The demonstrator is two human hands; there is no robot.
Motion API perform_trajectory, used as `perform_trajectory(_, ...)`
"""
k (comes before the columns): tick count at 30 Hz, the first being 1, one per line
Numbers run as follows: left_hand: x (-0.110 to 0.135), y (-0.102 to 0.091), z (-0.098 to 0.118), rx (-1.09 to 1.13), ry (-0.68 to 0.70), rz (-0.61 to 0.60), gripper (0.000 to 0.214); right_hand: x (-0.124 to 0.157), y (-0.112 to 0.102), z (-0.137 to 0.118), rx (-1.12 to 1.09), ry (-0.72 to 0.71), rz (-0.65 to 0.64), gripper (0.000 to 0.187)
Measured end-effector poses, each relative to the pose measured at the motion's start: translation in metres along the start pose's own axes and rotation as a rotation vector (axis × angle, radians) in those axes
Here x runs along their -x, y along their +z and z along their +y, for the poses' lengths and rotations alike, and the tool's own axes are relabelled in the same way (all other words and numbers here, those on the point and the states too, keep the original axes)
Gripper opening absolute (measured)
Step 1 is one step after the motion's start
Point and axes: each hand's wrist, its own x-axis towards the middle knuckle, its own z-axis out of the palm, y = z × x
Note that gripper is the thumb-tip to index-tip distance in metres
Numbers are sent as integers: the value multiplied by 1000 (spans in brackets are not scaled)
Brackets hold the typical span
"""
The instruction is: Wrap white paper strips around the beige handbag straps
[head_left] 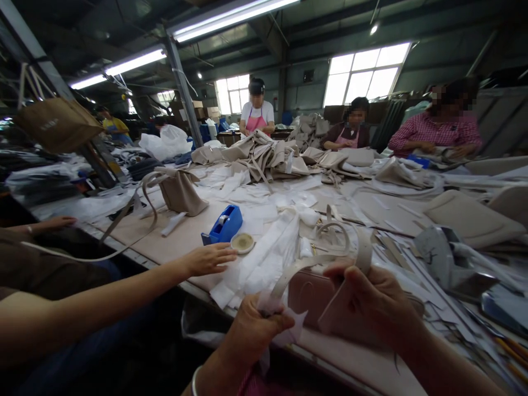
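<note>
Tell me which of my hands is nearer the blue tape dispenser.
Left. Your left hand is on the near side of the blue tape dispenser; your right hand is farther off to its right.

We have a strap [284, 282] before us: a flat, narrow band, pale beige, smooth-faced. It arcs upward from our left hand [260, 329], which pinches one stretch of it, and bends across towards our right hand [373, 292], where a broader curve rises beside the fingers. Whether that curve is the same length, we cannot tell.

White wrapping [296, 329], thin and slightly see-through, is bunched with the strap in our left grip; a creased, pointed corner sticks out to the right.

Below the arc, between our hands, we note a bag [304, 297] at the bench [187, 234]: dull pinkish taupe, smooth front, a faint curved line on it, its right portion shadowed and partly hidden.
</note>
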Motion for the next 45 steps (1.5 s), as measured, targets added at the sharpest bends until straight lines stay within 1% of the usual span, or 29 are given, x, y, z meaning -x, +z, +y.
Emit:
perform_trajectory(3,0,1,1,-2,-18,-18,22,-2,7,3,-91,-68,21,45)
perform_trajectory(7,1,1,0,-36,-24,-33,18,-4,22,-1,-148,-130,32,43)
perform_trajectory(10,2,3,2,-17,-38,-50,17,-6,33,-5,-138,-181,18,43)
perform_trajectory(13,4,5,8,12,-36,-89,13,-7,39,-7,-63,-246,2,44)
perform_trajectory(17,6,4,13,65,-6,-174,5,-8,42,-5,6,-328,-15,40)
perform_trajectory(19,6,1,11,89,-2,-197,8,-7,42,-3,5,-342,-33,37)
perform_trajectory(21,5,-1,6,105,-8,-202,13,-6,42,-3,-4,-341,-35,36)
perform_trajectory(25,3,-4,-3,96,-8,-189,17,-4,42,-8,-10,-335,15,36)
perform_trajectory(31,5,-3,-1,115,-10,-199,17,-5,44,-11,35,-402,-22,36)
perform_trajectory(33,6,-3,2,136,-9,-215,19,-5,43,-7,96,-448,-32,37)
perform_trajectory(35,7,-3,5,145,-2,-229,20,-3,43,3,148,-474,-60,36)
perform_trajectory(40,9,-1,8,106,31,-215,19,13,44,47,244,-489,-183,28)
perform_trajectory(42,11,-1,8,95,43,-218,20,18,45,58,280,-489,-178,28)
perform_trajectory(45,11,0,4,63,46,-217,22,18,46,62,207,-418,-99,27)
